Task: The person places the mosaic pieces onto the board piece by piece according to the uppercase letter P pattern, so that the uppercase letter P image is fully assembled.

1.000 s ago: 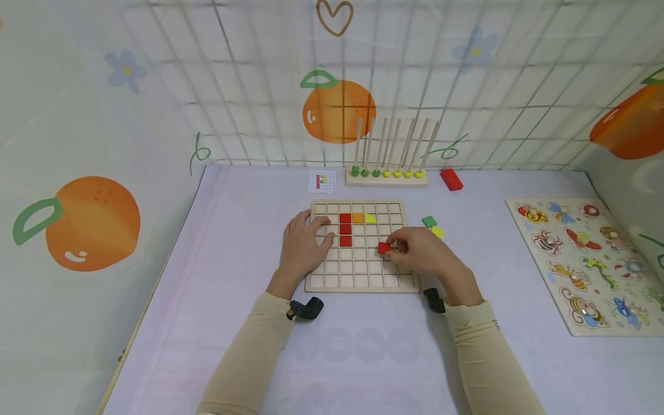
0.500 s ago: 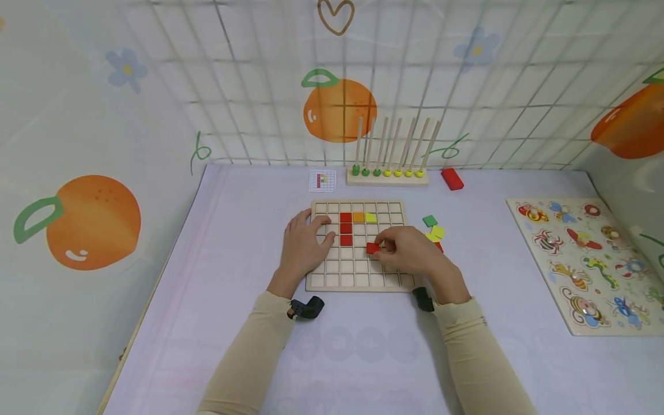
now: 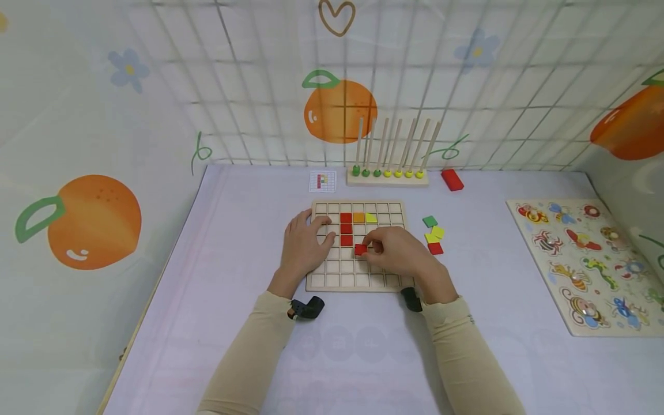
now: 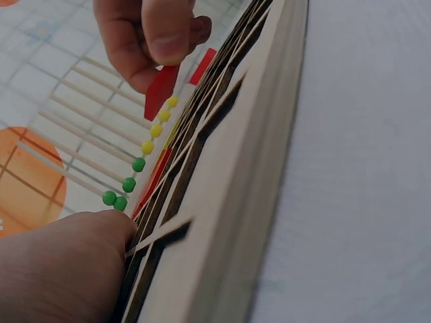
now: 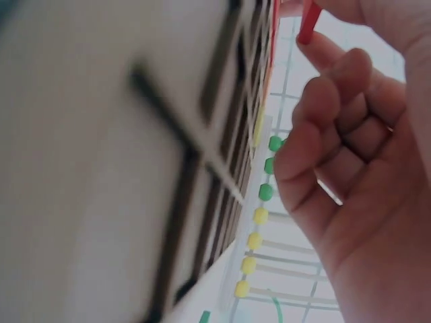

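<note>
A wooden grid board (image 3: 332, 281) lies flat on the table in the head view. Three red tiles (image 3: 346, 229) fill a short column in it, with an orange tile (image 3: 358, 217) and a yellow tile (image 3: 370, 218) to the right of the top one. My right hand (image 3: 398, 251) pinches another red tile (image 3: 360, 249) between thumb and fingers, over the board to the lower right of that column. The left wrist view shows this held tile (image 4: 160, 93) tilted above the grid. My left hand (image 3: 305, 245) rests on the board's left side, fingers relaxed and spread.
Loose green (image 3: 429, 221), yellow (image 3: 437, 232) and red (image 3: 436, 248) tiles lie right of the board. Behind it are a pattern card (image 3: 323, 181), a peg stand with beads (image 3: 387, 180) and a red block (image 3: 452, 180). An insect puzzle (image 3: 593, 265) lies far right.
My right hand has moved left across the board with the pinched red tile, uncovering the loose yellow and red tiles at the right. The left hand has stayed in place.
</note>
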Tool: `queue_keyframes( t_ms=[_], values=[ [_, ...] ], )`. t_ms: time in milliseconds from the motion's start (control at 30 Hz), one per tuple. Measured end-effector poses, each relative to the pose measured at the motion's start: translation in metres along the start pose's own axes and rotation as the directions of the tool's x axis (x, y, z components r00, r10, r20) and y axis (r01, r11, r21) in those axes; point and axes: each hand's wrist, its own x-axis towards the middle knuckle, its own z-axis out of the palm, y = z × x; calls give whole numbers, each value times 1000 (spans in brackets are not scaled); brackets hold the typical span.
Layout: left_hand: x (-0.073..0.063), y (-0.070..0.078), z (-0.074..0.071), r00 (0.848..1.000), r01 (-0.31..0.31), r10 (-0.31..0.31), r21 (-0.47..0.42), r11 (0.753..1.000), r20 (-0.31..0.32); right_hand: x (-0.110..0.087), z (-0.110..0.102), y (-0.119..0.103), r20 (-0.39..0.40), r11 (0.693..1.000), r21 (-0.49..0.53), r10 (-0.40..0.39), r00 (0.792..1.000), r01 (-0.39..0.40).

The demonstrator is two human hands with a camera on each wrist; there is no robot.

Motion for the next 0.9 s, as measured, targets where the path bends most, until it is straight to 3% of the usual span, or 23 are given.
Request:
queue_keyframes(
  t_ms=[200, 467, 900],
  values=[
    [0, 1, -2, 1000, 10, -10, -13, 1000, 0, 7, 1, -13, -4, 998, -42, -49, 999, 49],
    [0, 1, 0, 1000, 12, -12, -14, 1000, 23, 14, 8, -25, 43, 997, -71, -40, 998, 43],
    [0, 1, -1, 1000, 16, -16, 2, 1000, 20, 18, 12, -27, 72, 992, -127, -8, 997, 17]
  ],
)
